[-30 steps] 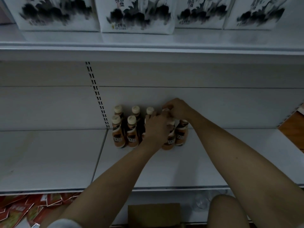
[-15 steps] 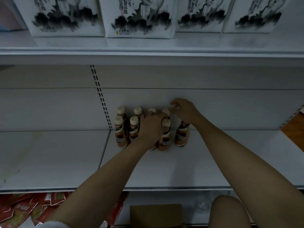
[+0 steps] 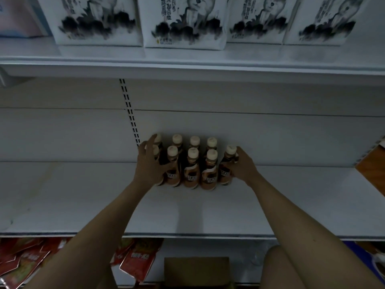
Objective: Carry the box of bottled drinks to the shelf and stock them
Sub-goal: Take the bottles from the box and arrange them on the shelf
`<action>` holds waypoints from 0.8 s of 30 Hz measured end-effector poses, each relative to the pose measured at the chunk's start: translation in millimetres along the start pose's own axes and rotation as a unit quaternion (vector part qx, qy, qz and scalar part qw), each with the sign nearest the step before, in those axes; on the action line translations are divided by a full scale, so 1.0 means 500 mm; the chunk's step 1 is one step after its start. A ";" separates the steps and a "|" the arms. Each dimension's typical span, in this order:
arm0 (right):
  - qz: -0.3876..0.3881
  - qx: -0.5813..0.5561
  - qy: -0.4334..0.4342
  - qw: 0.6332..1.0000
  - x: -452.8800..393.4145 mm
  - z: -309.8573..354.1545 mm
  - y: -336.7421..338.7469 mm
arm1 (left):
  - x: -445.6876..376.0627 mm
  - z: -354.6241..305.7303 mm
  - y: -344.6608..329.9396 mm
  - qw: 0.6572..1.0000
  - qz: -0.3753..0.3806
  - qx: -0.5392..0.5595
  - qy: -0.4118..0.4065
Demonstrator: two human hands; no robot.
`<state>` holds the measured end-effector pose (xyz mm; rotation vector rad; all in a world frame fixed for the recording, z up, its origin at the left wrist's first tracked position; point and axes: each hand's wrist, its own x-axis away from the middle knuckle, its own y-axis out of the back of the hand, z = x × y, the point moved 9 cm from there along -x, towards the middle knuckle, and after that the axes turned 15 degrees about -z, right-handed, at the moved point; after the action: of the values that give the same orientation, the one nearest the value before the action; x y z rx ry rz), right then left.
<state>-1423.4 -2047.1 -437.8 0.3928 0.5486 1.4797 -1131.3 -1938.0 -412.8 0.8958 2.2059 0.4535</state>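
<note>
While both forearms reached up from the bottom of the view, the hands bracketed a cluster of bottles (image 3: 192, 163) standing at the back of the white shelf (image 3: 208, 213). The left hand (image 3: 149, 165) lay against the left flank of the cluster with its fingers spread and only loosely bent; one fingertip reached up by the cap of a rear bottle, and the palm covered the front-left bottle. I could not tell whether it truly clasped that bottle or only pressed on it. The right hand (image 3: 242, 165) held the rightmost bottle (image 3: 228, 165), thumb and fingers wrapped round its neck and shoulder; that bottle leaned slightly toward the cluster.

The bottles were small, with cream screw caps, dark necks and orange-brown labels bearing white lettering, partly readable as "SCAF". They stood upright in two rows, touching or nearly touching, just right of the slotted upright (image 3: 130, 113) in the back panel.

Above the cluster, on the next shelf, stood white bags (image 3: 183, 21) printed with black ink-wash art. Below the cluster, under the shelf's front edge, sat a brown cardboard box (image 3: 196, 272), with red packets (image 3: 137, 261) to its left.
</note>
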 end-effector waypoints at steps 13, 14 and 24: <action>-0.047 -0.051 -0.008 0.998 -0.023 0.058 0.030 | -0.082 0.063 -0.048 0.930 0.061 0.256 0.259; -0.117 -0.058 0.036 0.991 -0.027 0.095 0.054 | -0.088 0.066 -0.053 0.931 0.070 0.247 0.259; 0.084 0.148 0.257 0.951 0.011 0.368 -0.214 | -0.099 0.090 -0.068 0.913 0.121 0.227 0.317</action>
<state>-1230.8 -2033.3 -348.3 0.2879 1.1877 1.6747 -1089.1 -1994.6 -438.7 1.4372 2.8777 0.3863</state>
